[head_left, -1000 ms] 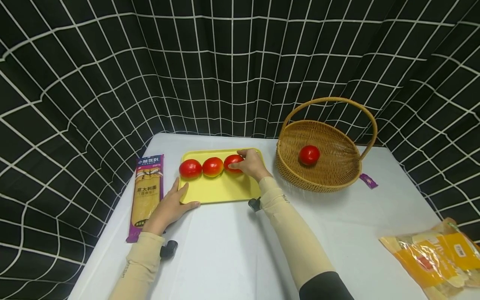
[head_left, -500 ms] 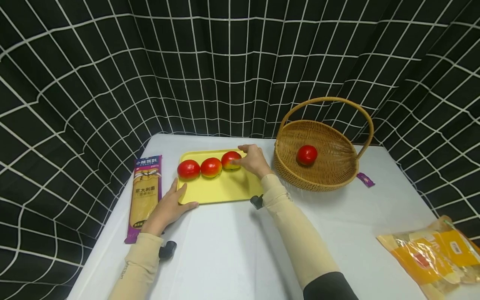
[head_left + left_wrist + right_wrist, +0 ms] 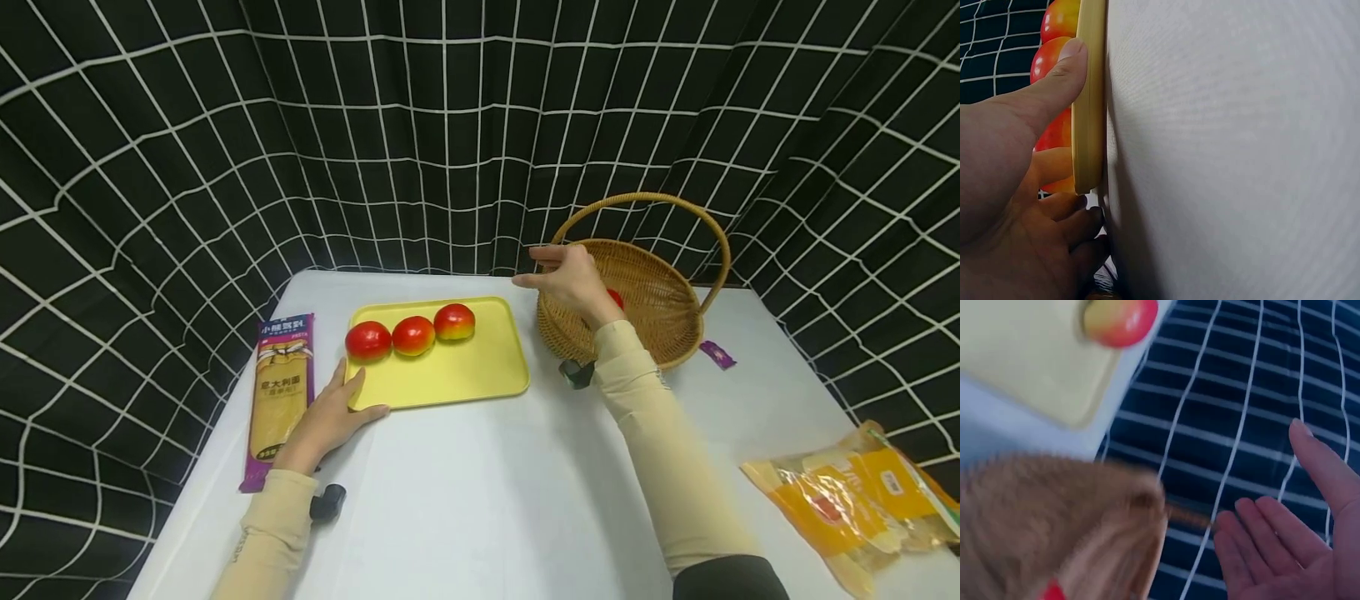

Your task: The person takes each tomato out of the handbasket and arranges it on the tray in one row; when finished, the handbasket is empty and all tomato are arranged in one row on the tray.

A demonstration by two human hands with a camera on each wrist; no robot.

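Observation:
My left hand (image 3: 330, 421) holds the near-left corner of a yellow tray (image 3: 450, 375), its thumb along the front edge and fingers around the left side. Three glossy red-and-yellow fruits, mango-like in look, sit in a row along the tray's back: the left fruit (image 3: 368, 341), the middle fruit (image 3: 413, 336) and the right fruit (image 3: 454, 322). With nothing in it, my right hand (image 3: 573, 279) is above the left side of a wicker basket (image 3: 660, 292), fingers extended and thumb apart. A red fruit (image 3: 616, 298) inside the basket is mostly hidden by that hand.
A purple-and-yellow pasta packet (image 3: 281, 392) lies left of the tray. Right of the basket is a small purple wrapper (image 3: 717, 354), and an orange-and-clear bag (image 3: 855, 500) rests at the table's right edge. Black gridded cloth (image 3: 420, 150) hangs behind the white table (image 3: 465, 508).
My right hand has let go of the right fruit on the tray and moved rightward to the basket. The left hand stays at the tray's corner. The head view has shifted slightly.

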